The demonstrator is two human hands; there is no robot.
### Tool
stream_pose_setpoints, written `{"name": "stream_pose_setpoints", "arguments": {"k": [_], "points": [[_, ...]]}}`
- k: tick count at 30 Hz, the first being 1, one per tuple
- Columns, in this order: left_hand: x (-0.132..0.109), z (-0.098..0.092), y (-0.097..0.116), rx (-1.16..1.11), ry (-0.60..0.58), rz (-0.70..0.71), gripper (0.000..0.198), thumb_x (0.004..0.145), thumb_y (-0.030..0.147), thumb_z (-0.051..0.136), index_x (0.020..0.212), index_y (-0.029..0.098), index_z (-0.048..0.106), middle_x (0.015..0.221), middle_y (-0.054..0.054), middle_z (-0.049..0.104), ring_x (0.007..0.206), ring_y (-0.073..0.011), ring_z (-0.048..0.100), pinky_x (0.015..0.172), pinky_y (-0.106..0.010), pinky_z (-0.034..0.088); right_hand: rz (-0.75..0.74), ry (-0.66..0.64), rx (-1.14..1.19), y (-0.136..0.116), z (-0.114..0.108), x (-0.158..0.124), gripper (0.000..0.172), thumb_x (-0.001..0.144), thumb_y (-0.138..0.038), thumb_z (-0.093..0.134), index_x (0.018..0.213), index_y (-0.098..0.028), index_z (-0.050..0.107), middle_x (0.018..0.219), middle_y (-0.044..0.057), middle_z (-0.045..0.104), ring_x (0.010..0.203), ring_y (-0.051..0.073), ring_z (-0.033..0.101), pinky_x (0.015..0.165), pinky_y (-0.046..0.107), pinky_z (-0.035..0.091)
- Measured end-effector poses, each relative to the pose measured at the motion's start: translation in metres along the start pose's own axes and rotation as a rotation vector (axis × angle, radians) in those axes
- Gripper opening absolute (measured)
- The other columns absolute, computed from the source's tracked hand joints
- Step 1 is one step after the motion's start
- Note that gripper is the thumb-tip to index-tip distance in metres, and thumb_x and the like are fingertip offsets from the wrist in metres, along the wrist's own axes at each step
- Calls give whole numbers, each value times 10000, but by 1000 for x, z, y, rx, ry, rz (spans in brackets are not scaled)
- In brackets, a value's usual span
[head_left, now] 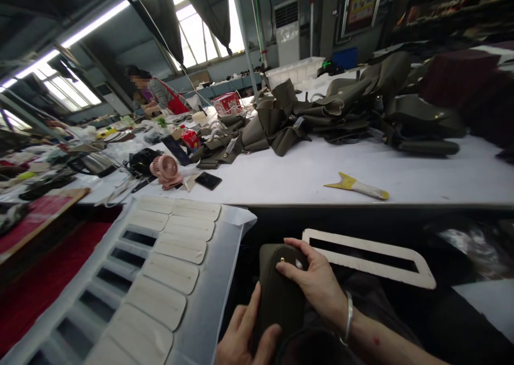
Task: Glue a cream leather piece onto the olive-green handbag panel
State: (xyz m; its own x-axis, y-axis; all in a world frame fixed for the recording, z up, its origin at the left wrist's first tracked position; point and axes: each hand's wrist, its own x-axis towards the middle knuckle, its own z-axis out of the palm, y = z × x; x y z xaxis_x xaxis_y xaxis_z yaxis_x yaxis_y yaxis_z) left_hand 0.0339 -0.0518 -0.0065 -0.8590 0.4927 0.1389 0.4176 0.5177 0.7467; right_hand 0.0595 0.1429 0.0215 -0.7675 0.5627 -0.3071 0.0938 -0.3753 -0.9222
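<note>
Item: olive leather flap piece (277, 295), rounded at the far end, with a small brass stud near that end. Held low in the foreground, below the near edge of the worktop (305, 177).

Left hand (244, 338): closed on the near end of the piece, thumb laid along its left edge, fingers beneath.
Right hand (317, 282): fingers curled over the rounded end, fingertips set just beside the stud; a bangle is worn at the wrist.

Handling note: the piece is judged best kept flat and steadied at both ends, with pressure kept beside the stud rather than on it, so the leather is not creased.

Adjacent: a white slotted template (369, 258) just beyond the right hand; a sheet of cut rounded pads (172, 271) to the left, near the left hand and liable to be brushed.

On the worktop: a yellow-tipped scraper (357, 187), a black phone (208, 180), a pink desk fan (165, 169), heaped olive bag parts (321, 113). A second person (160, 94) is seated far off at the left.
</note>
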Motion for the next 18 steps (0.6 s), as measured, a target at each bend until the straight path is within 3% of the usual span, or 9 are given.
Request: {"name": "stream_pose_setpoints", "arguments": {"k": [4,10,14,18], "points": [[37,-3,6,68,28,151,458,883,399,592,1330,308,552,888,-16,620,681,-114,617,630,-205,516,71,55,220,15,5,-3,742,591,-405,807,1227,-143,529,1106,100,707,997,252,652,883,351,518],[64,9,12,44,50,279,328,908,293,573,1219,224,650,795,-15,592,659,-99,604,602,-186,494,119,36,286,33,11,-4,828,573,-409,812,1271,-89,502,1006,127,739,962,298,679,871,412,537],[73,9,17,-87,73,178,214,909,314,569,985,214,741,745,-5,583,648,-112,577,596,-210,459,52,44,208,24,21,3,713,617,-383,772,1241,-109,561,1082,125,721,1005,306,666,930,444,513],[77,5,17,-238,41,-19,248,896,371,579,861,186,740,751,-15,579,686,-143,563,645,-244,446,26,31,234,16,28,4,637,631,-315,775,1206,-139,564,1098,117,716,1022,287,664,936,433,507]]}}
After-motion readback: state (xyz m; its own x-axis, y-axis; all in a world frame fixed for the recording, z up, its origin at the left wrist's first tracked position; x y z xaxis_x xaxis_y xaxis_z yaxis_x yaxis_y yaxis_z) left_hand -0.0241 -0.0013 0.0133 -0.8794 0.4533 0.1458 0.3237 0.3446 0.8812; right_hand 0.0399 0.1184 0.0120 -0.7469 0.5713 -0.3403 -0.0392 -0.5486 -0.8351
